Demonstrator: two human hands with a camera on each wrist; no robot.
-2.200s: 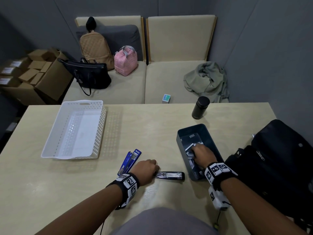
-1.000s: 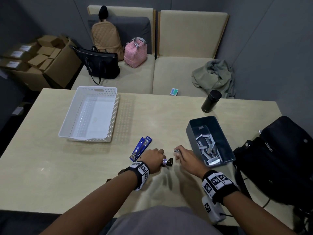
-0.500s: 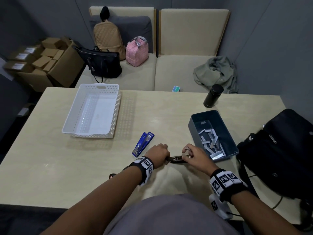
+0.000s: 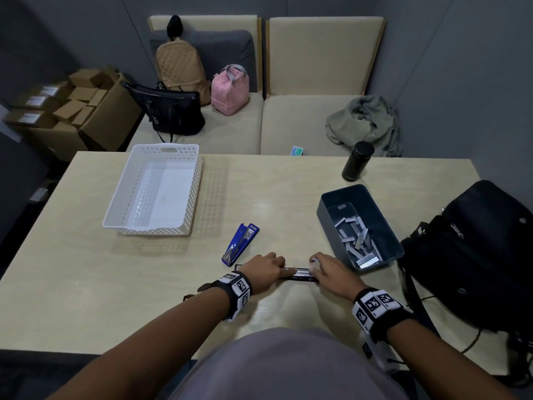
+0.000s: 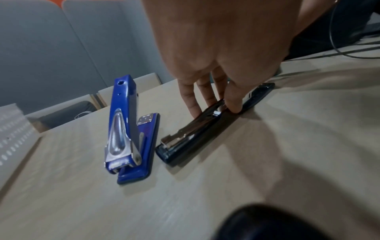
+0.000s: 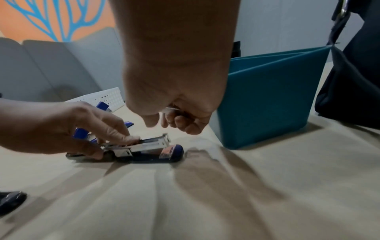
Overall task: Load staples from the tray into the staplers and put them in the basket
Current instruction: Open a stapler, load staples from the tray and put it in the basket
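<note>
A black stapler (image 4: 300, 274) lies opened flat near the table's front edge, its metal magazine (image 6: 150, 142) exposed. My left hand (image 5: 213, 108) grips its rear part and holds it down. My right hand (image 6: 164, 123) hovers just above the stapler's front end, fingers curled round a strip of staples (image 6: 171, 110). A blue stapler (image 4: 240, 243), (image 5: 127, 138) lies half open to the left behind the black one. The dark tray (image 4: 323, 215) with several staple strips (image 4: 357, 241) stands to the right. The white perforated basket (image 4: 164, 147) is empty at the back left.
A black bag (image 4: 476, 249) lies on the table's right side, with a cable (image 4: 473, 342) in front of it. A black bottle (image 4: 356, 161) stands at the back right. The wooden table (image 4: 115, 284) is bare between basket and front edge. Behind it a bench carries bags and cloth.
My right hand left the tray with a staple strip and came to the front end of the black stapler. My left hand stayed on the stapler.
</note>
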